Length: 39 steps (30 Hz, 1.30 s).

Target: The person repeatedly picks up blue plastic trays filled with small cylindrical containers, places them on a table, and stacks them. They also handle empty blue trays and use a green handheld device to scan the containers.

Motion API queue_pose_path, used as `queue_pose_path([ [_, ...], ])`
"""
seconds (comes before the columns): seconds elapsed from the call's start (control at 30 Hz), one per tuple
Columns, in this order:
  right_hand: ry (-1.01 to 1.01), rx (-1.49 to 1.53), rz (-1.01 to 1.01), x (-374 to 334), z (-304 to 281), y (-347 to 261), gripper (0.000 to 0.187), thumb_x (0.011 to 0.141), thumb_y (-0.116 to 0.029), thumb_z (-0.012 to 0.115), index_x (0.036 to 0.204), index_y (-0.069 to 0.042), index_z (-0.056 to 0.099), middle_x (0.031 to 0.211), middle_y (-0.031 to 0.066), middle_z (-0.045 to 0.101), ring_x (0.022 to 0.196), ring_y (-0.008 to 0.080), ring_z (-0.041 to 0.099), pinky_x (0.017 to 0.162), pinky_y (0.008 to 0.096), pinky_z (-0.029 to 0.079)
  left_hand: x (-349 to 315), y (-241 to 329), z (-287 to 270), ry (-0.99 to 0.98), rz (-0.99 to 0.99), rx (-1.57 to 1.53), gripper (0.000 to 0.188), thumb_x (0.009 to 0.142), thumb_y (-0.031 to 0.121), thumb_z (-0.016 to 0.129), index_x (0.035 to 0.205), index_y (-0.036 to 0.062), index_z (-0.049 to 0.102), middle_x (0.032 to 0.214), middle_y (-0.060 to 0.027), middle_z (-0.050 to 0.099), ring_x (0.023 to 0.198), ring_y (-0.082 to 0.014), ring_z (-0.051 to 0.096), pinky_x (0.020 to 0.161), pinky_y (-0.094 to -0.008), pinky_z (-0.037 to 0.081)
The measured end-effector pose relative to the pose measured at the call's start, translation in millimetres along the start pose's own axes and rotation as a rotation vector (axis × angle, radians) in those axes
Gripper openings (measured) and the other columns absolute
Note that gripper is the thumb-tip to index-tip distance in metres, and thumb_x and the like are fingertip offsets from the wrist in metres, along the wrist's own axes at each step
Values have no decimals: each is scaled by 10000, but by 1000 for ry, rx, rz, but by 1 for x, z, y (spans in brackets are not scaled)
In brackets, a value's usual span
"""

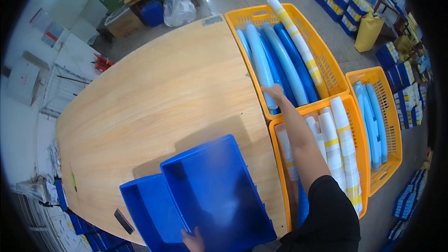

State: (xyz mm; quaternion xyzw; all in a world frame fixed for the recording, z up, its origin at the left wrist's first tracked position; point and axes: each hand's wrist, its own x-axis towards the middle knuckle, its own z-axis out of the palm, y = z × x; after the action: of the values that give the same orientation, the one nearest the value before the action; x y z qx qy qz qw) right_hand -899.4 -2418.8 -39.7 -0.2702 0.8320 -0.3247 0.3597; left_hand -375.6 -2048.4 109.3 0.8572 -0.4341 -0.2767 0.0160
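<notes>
My left hand [193,241] grips the near edge of a blue plastic bin [217,191] that lies tilted on the wooden table [154,93], overlapping a second blue bin [144,205]. My right hand [274,93] reaches far over the table's right edge into an orange crate [280,18] and closes on a long light-blue sleeve of stacked cups [260,60]. More blue sleeves and one white-and-yellow sleeve [298,42] lie in that crate.
A nearer orange crate [275,158] holds white-and-yellow cup stacks [343,149]. A third orange crate [392,112] at the right holds light-blue sleeves. Blue boxes, cardboard boxes and a plastic bag stand on the floor beyond. A small dark object [123,221] lies near the table's front edge.
</notes>
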Motion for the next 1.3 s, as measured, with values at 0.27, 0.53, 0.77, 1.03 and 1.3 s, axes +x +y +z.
queue_pose_path([
  [0.27, 88, -30, -611, -152, -109, -51, 470, 682, -315, 748, 921, 83, 674, 882, 230, 691, 854, 336, 659, 810, 417, 524, -6, 28, -35, 317, 406, -202, 817, 896, 212, 686, 1504, -57, 212, 1522, -289, 276, 1404, -445, 301, 1143, -494, 284],
  [0.53, -12, 85, -1073, -356, -113, -6, 619, 680, -172, 813, 1200, -35, 507, 1179, 163, 532, 1096, 319, 560, 929, 400, 447, 18, 164, -215, 336, 880, -1191, 644, 1054, 467, 304, 1492, -5, 303, 1531, -220, 323, 1424, -358, 314, 1179, -495, 258],
  [0.77, 51, -207, -1285, -330, -81, 13, 548, 715, -225, 818, 1164, -73, 544, 1118, 137, 603, 1008, 341, 596, 897, 434, 459, -12, 143, -229, -730, 845, -2174, 634, 1042, 460, 329, 1515, 39, 286, 1492, -194, 405, 1390, -368, 361, 1180, -520, 250],
  [1.03, 49, 211, -1453, -192, -26, -67, 455, 1002, -283, 486, 1394, -53, 460, 1452, 187, 460, 1364, 352, 419, 1144, 495, 314, -39, 78, -99, -1587, 486, -1433, 887, 877, 303, 686, 1570, 111, 169, 1399, -218, 461, 1229, -315, 529, 854, -467, 544],
  [1.3, -264, 192, -855, -245, -19, -88, 466, 995, -337, 470, 1376, -70, 474, 1401, 159, 483, 1295, 314, 445, 1070, 464, 356, -20, 91, -51, -910, 690, -1164, 1214, 612, 463, 819, 1583, 161, 155, 1586, -156, 232, 1418, -356, 274, 1097, -479, 297],
])
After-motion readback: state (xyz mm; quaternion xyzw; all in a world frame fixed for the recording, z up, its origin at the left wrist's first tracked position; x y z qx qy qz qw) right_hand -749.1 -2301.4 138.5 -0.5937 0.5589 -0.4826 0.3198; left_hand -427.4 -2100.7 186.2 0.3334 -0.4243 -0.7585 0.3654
